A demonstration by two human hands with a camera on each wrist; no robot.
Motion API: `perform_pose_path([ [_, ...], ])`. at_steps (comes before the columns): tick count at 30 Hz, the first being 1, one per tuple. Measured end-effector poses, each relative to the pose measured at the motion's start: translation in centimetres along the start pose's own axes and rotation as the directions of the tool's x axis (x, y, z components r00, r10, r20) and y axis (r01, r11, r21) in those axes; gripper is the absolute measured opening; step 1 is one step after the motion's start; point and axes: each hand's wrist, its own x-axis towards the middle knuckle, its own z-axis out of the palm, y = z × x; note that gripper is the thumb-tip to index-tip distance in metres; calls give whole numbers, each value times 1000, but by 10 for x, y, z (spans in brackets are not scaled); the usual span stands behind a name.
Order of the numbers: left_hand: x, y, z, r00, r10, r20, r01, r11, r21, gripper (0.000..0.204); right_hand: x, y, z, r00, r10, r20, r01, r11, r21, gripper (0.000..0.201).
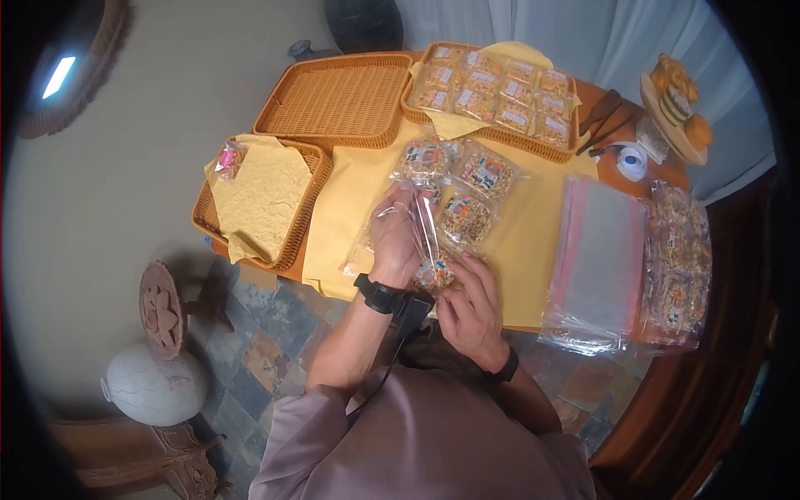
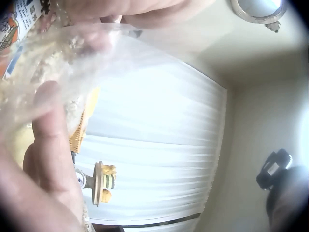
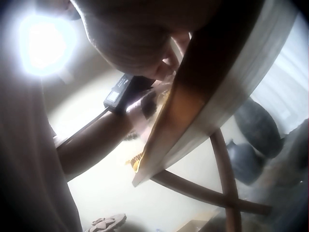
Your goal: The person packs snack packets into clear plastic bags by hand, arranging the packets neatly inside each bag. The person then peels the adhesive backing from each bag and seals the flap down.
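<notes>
In the head view, my left hand (image 1: 394, 233) holds a clear plastic bag (image 1: 427, 223) over the near part of the table. My right hand (image 1: 472, 307) lies lower right, its fingers on the near end of the bag, beside a packet of puffed-grain cake (image 1: 433, 273) with a printed label. Similar packets (image 1: 467, 217) lie just beyond the hands. In the left wrist view, the thumb (image 2: 50, 140) presses the crinkled film (image 2: 72, 63) below the other fingers. The right wrist view shows the right hand (image 3: 130, 38) from underneath, its fingertips mostly hidden.
Wicker trays stand at the back: one bare (image 1: 337, 96), one holding labelled packets (image 1: 575, 146). A cloth-lined tray (image 1: 312, 196) sits at left. Flat plastic bags (image 1: 596, 258) and bundled packets (image 1: 679, 258) lie at right, below a tape roll (image 1: 632, 162) and a bread stand (image 1: 671, 125).
</notes>
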Motion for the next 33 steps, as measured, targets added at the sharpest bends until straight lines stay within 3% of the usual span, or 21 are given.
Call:
perform_pose_path([
  [2, 2, 1, -4, 997, -69, 34, 69, 998, 0, 19, 0, 0, -1, 1000, -4, 6, 4, 1000, 4, 8],
  [4, 1, 0, 1, 998, 33, 56, -26, 992, -124, 18, 1, 1, -1, 1000, -7, 5, 7, 1000, 4, 8],
  [8, -5, -2, 10, 995, 88, 55, -81, 991, -106, 20, -1, 1, -2, 1000, 9, 13, -9, 1000, 5, 8],
  [11, -6, -5, 14, 991, 119, 58, -111, 986, -123, 32, 1, 2, -2, 1000, 3, 20, -3, 1000, 11, 8],
  [14, -7, -8, 16, 980, 167, 110, -167, 986, -7, 48, 2, 1, -3, 999, 7, 36, -8, 1000, 19, 9],
  [19, -9, -6, 22, 956, 82, 281, -124, 983, 134, 65, 4, 1, -3, 998, 25, 65, -26, 999, 22, 10],
  [23, -6, -2, 20, 945, 47, 322, -60, 998, 30, 63, 6, 2, -3, 996, 39, 75, -43, 998, 49, 9],
  [29, -31, -3, -11, 940, 163, 300, -181, 983, 32, 56, 7, 3, -3, 996, 54, 73, -57, 997, 43, 8],
  [31, -69, 1, -17, 955, 179, 237, -249, 918, 309, 46, 5, 3, -3, 995, 69, 75, -73, 996, 53, 8],
  [32, -78, 4, -34, 955, 181, 233, -250, 918, 309, 46, 5, 4, -3, 995, 64, 77, -68, 997, 47, 9],
  [33, -84, 12, -58, 842, 306, 445, -527, 645, 553, 40, 5, 4, -3, 995, 60, 80, -63, 997, 42, 11],
])
